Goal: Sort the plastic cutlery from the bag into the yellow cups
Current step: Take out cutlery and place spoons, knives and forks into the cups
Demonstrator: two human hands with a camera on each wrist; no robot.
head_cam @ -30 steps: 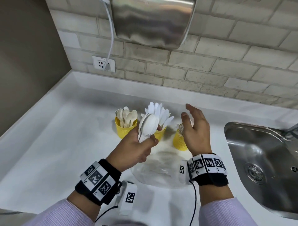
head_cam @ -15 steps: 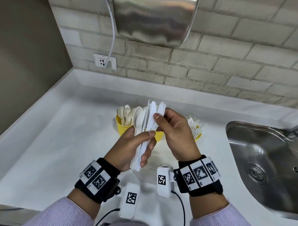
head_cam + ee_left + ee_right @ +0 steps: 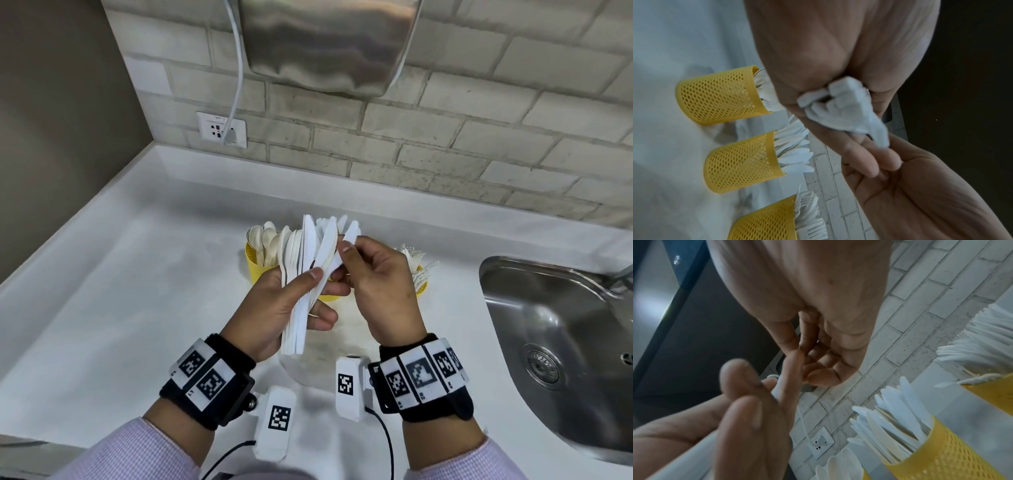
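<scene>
My left hand (image 3: pixel 310 291) grips a fanned bundle of white plastic spoons and knives (image 3: pixel 305 260) above the counter. My right hand (image 3: pixel 344 255) pinches the blade of the rightmost knife (image 3: pixel 350 236) in that bundle. Behind the hands stand three yellow mesh cups: the spoon cup (image 3: pixel 255 265) on the left, the knife cup (image 3: pixel 329 297) mostly hidden in the middle, the fork cup (image 3: pixel 422 288) on the right. The left wrist view shows the cups (image 3: pixel 742 162) in a row and the bundle's handle ends (image 3: pixel 846 107) in my palm. The clear bag (image 3: pixel 308 363) lies under my hands.
A steel sink (image 3: pixel 565 342) is set into the white counter (image 3: pixel 120 291) on the right. A steel hand dryer (image 3: pixel 329 44) hangs on the brick wall above, with its cord plugged into a socket (image 3: pixel 221 129). A dark wall closes the left side.
A second ago my right hand hovered open by the fork cup. It has come over to the left hand's bundle and now pinches one knife, and the bundle has fanned out.
</scene>
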